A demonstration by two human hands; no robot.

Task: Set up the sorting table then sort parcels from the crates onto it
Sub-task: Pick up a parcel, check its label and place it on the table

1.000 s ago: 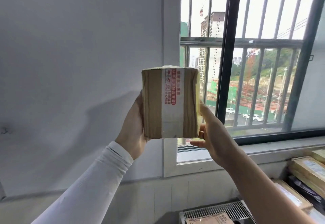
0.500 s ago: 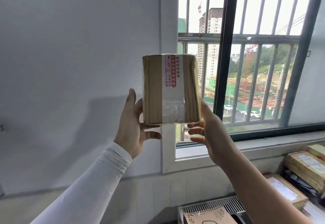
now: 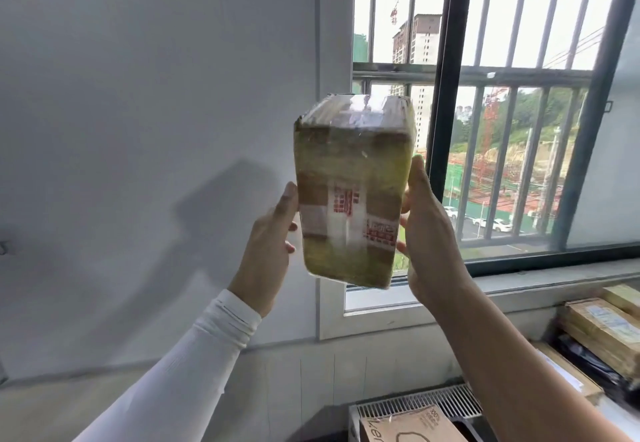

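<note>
I hold a brown cardboard parcel (image 3: 353, 192) up at chest height in front of the window. It is wrapped in clear tape with red print, tilted, and blurred by motion. My left hand (image 3: 266, 244), in a white sleeve, grips its left side with the thumb on the edge and fingertips behind. My right hand (image 3: 429, 233) grips the right side, thumb along the edge and fingers behind the box.
A white slatted crate (image 3: 415, 401) at the bottom holds a cardboard parcel (image 3: 412, 426). More brown parcels (image 3: 606, 330) are stacked at the lower right under the sill. A barred window (image 3: 502, 129) fills the right and a plain white wall the left.
The parcel has turned in my hands, so its taped top now shows and it tilts. My left hand has come back onto its left side.
</note>
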